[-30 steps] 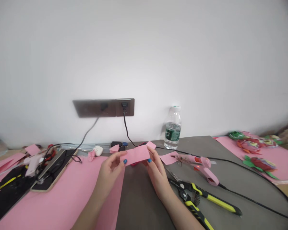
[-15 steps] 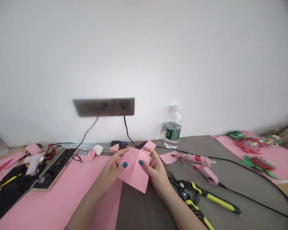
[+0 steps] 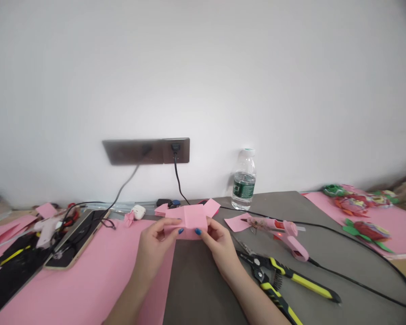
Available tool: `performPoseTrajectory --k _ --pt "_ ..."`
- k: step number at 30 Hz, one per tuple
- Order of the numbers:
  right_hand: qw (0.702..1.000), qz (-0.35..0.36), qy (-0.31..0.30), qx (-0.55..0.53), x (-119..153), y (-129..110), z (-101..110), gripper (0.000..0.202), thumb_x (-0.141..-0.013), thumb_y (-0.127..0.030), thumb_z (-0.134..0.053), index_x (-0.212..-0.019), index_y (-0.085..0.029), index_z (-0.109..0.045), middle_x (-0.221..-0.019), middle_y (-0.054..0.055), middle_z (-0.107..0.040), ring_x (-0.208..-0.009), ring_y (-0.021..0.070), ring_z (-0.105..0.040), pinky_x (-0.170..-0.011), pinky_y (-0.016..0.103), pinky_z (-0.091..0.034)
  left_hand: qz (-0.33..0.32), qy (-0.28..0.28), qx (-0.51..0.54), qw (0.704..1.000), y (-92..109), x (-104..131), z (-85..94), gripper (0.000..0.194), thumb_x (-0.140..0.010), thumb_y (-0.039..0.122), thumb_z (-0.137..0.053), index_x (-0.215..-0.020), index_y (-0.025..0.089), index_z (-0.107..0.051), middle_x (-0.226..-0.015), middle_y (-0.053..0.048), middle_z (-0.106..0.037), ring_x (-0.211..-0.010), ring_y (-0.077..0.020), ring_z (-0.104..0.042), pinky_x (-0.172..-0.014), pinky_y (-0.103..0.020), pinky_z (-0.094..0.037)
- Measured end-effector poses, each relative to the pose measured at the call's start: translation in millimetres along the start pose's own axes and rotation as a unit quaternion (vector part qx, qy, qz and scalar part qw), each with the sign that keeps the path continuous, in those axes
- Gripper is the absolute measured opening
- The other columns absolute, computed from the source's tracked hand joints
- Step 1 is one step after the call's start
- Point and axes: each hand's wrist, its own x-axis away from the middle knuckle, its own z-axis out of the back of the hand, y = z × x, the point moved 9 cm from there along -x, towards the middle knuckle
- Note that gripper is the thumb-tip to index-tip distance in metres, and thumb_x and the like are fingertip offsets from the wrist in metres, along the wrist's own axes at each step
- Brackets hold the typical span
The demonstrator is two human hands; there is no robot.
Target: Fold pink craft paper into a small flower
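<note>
A small pink sheet of paper (image 3: 195, 215) with a crease down its middle is held up between both hands. My left hand (image 3: 157, 239) pinches its left side, thumb in front and fingers behind. On the right side, my right hand (image 3: 218, 239) grips it the same way, the two thumbs close together near the lower edge. Part of the fingers is hidden behind the paper. Just beyond it lie other small pink paper pieces (image 3: 211, 208). Below my left forearm spreads a large pink sheet (image 3: 98, 266).
A pink glue gun (image 3: 292, 239) with a lit red light lies at right, its black cable curving around. Nearer are yellow-black pliers (image 3: 274, 275). A water bottle (image 3: 243, 180) stands by the wall. A phone (image 3: 77, 239) lies left; paper flowers (image 3: 370, 230) lie far right.
The pink paper was a tilted square hanging below the thumbs; now it is turned level and its lower part sits higher. Both hands shifted their hold, thumbs now at the lower edge.
</note>
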Motion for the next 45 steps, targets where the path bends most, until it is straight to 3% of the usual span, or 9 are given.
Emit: performPoseTrajectory --k 5,8,11,18,21,27,35,40,45 --pt "0.991 0.093 0.062 0.074 1.0 -15.8 16.0 0.017 -0.075 -0.034 -0.075 -0.068 -0.021 -0.068 -0.111 0.009 -0.061 -0.108 0.0269 -0.054 -0.092 0.038 -0.042 -0.087 -0.009 -0.033 0.996 11.4 -0.6 -0.8 0.01 -0.076 0.03 -0.068 -0.075 0.024 -0.077 -0.08 -0.004 -0.063 -0.075 -0.0189 -0.062 -0.067 -0.029 -0.055" --pt "0.989 0.103 0.069 0.086 3.2 -19.3 17.1 0.019 -0.077 -0.033 -0.074 -0.066 -0.021 -0.064 -0.127 0.009 -0.057 -0.12 0.029 -0.049 -0.103 0.044 -0.034 -0.135 0.015 -0.092 0.986 18.8 0.7 3.8 0.012 -0.078 0.028 -0.066 -0.074 0.025 -0.077 -0.104 -0.007 -0.06 -0.097 -0.0227 -0.059 -0.087 -0.036 -0.051" --pt "0.99 0.101 0.057 0.085 4.2 -20.5 13.5 0.018 -0.079 -0.032 -0.072 -0.067 -0.022 -0.065 -0.109 0.009 -0.068 -0.112 0.0281 -0.055 -0.101 0.043 -0.035 -0.142 0.002 -0.103 0.984 22.2 2.1 3.0 0.014 -0.082 0.027 -0.063 -0.076 0.024 -0.075 -0.118 -0.007 -0.059 -0.111 -0.0254 -0.055 -0.095 -0.038 -0.045" --pt "0.997 0.032 0.064 -0.027 1.3 -2.6 11.8 0.031 -0.073 -0.032 -0.078 -0.078 -0.023 -0.048 -0.07 -0.003 -0.06 -0.062 0.0144 -0.056 -0.058 0.024 -0.043 -0.057 -0.111 -0.085 0.989 16.9 4.7 -21.1 0.011 -0.083 0.027 -0.059 -0.081 0.02 -0.067 -0.081 -0.003 -0.068 -0.073 -0.0177 -0.06 -0.068 -0.028 -0.048" --pt "0.999 0.032 0.022 0.003 1.2 -2.1 2.6 0.03 -0.075 -0.032 -0.076 -0.096 -0.023 -0.056 -0.073 -0.002 -0.06 -0.067 0.0154 -0.058 -0.062 0.025 -0.046 -0.048 -0.122 -0.099 0.986 16.2 5.8 -24.6 0.014 -0.083 0.029 -0.059 -0.078 0.02 -0.069 -0.08 -0.003 -0.068 -0.071 -0.0172 -0.058 -0.063 -0.026 -0.045" --pt "0.991 0.015 -0.055 0.122 3.4 -1.5 -10.3 0.009 -0.078 -0.026 -0.07 -0.074 -0.018 -0.067 -0.075 0.004 -0.064 -0.072 0.018 -0.058 -0.066 0.028 -0.045 -0.049 -0.165 -0.111 0.979 14.2 6.9 -29.2 0.015 -0.083 0.026 -0.059 -0.076 0.021 -0.071 -0.078 -0.003 -0.069 -0.074 -0.0178 -0.061 -0.062 -0.024 -0.044" --pt "0.992 0.017 0.014 0.123 1.9 -4.4 4.5 0.019 -0.084 -0.035 -0.063 -0.074 -0.019 -0.06 -0.068 -0.001 -0.054 -0.06 0.0134 -0.045 -0.054 0.024 -0.034 -0.072 -0.12 -0.152 0.978 15.2 -0.7 -8.8 0.02 -0.088 0.03 -0.054 -0.084 0.021 -0.071 -0.084 -0.003 -0.073 -0.079 -0.0197 -0.064 -0.067 -0.027 -0.046" --pt "0.994 0.032 0.094 0.041 1.7 -7.2 18.6 0.027 -0.082 -0.046 -0.065 -0.079 -0.021 -0.058 -0.074 0.001 -0.057 -0.068 0.016 -0.052 -0.063 0.026 -0.041 -0.063 -0.102 -0.135 0.984 12.7 -2.2 -4.3 0.021 -0.087 0.031 -0.053 -0.085 0.021 -0.071 -0.087 -0.005 -0.073 -0.082 -0.0208 -0.066 -0.07 -0.028 -0.049" --pt "0.997 0.016 0.027 0.075 1.0 -5.7 4.2 0.029 -0.079 -0.047 -0.068 -0.075 -0.019 -0.061 -0.07 0.0 -0.056 -0.064 0.0152 -0.049 -0.058 0.025 -0.038 -0.073 -0.117 -0.135 0.981 15.3 1.9 -15.4 0.018 -0.084 0.028 -0.054 -0.079 0.02 -0.07 -0.078 -0.004 -0.07 -0.072 -0.0187 -0.062 -0.064 -0.027 -0.046"
